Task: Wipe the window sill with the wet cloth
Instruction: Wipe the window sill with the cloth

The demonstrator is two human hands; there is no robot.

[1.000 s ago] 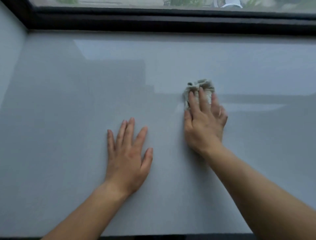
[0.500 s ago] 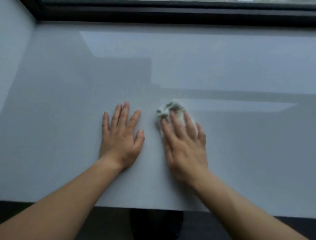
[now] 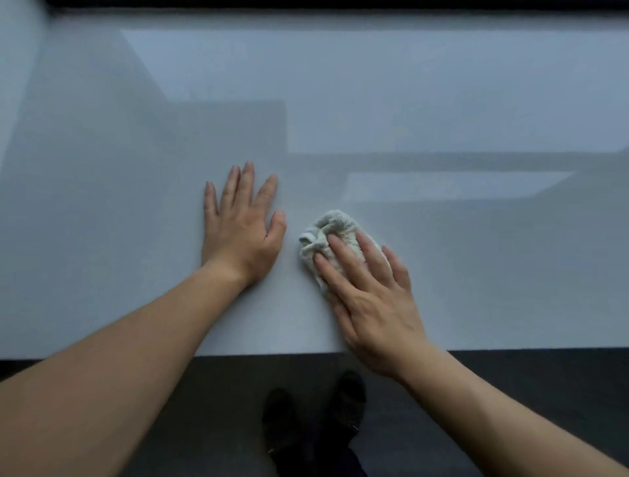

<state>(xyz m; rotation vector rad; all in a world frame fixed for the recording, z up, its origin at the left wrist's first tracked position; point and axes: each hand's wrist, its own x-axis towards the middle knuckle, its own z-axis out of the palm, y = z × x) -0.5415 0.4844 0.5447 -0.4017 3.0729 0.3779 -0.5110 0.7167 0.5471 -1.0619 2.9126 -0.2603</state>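
Note:
A wide, glossy pale grey window sill (image 3: 442, 258) fills most of the view. A crumpled whitish wet cloth (image 3: 326, 228) lies on it near the front edge, right of centre. My right hand (image 3: 369, 292) presses flat on the cloth with straight fingers, covering its near part. My left hand (image 3: 241, 224) rests flat on the bare sill just left of the cloth, fingers spread, a small gap between thumb and cloth.
The dark window frame (image 3: 340, 4) runs along the far edge. A pale side wall (image 3: 13, 68) closes the sill at the left. Below the sill's front edge (image 3: 510, 350) lies a dark floor with two dark shoes (image 3: 316, 418).
My right hand has dragged the cloth back from the far middle of the sill toward the front edge and leftward, beside my left hand. The view has tilted down, showing floor and shoes.

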